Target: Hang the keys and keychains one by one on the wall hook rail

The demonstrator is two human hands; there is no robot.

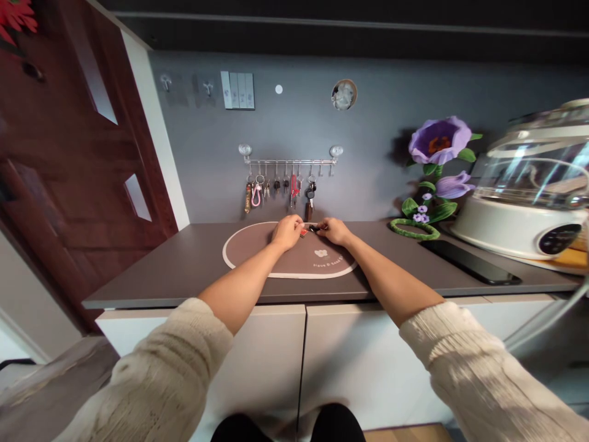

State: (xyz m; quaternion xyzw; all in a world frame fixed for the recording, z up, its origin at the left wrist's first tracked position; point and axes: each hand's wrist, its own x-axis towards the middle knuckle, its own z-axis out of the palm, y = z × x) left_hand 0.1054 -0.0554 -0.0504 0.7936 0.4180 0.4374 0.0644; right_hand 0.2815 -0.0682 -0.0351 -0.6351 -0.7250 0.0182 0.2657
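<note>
Over the rear part of the brown oval mat [257,252], my two hands are close together. My left hand [288,232] is closed, its fingertips pinching a small red piece [304,232]. My right hand [335,231] is also closed, gripping a small black item [315,229] that looks like a key. The red and black pieces lie nearly end to end between the hands; whether they are joined cannot be made out. Just behind hangs a clear hook rail [294,162] with several key sets, including a pink loop [256,195] and a red strap [293,185].
The grey countertop [184,270] carries a black phone [469,261], purple artificial flowers [439,147] on a green ring base and a white appliance with a transparent cover [519,221] at right. A dark red door [69,153] stands at left. A dark shelf [350,31] overhangs the counter.
</note>
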